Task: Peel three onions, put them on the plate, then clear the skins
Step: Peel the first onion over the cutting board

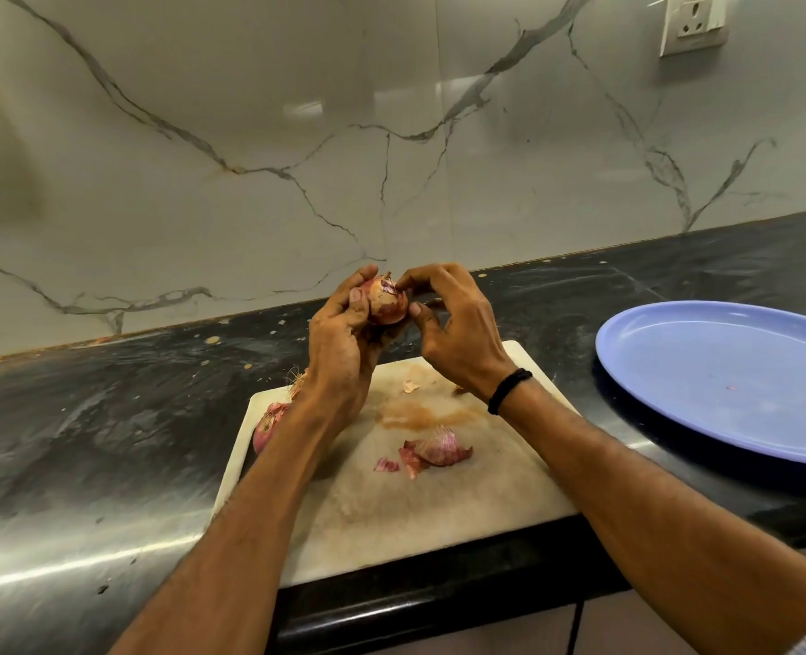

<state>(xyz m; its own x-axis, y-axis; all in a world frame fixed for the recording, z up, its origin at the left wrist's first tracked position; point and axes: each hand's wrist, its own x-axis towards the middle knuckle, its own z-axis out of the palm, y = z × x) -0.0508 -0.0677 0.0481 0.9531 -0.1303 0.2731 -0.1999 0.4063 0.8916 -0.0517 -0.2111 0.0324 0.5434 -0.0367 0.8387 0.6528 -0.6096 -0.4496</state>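
Veined marble wall (250, 111) rises behind our dark, speckled table (108, 442), with a socket (694, 21) high at the right.

Our left fingers (356, 295) curl round the onion (387, 302), thumb pressed on its near side, and hold it in the air above the far edge of the board (439, 512). The right fingers (415, 309) are bent in close. The forefinger tip touches the tuft at the top of the onion and the thumb tip touches its right flank, so they pinch at the papery skin there. The other right fingers are curled loosely behind. Dry brownish skin with purple streaks covers the side of the onion that we can see.

Our left hand (339, 342) and right hand (453, 323) nearly meet around it. A black band (510, 390) sits on the right wrist.

Below, on the pale stained board, lie torn purple skins (434, 449) near the middle, and a small tan scrap (410, 386) lies farther back. A second onion (266, 427) in its purple skin rests at the board's left edge, partly hidden by our left forearm. Some dry wisps (297, 378) show just behind that wrist, and we cannot tell what they belong to.

To the right of the board, apart from it, a blue plate (651, 418) sits on the table and holds only a tiny fleck (730, 387).
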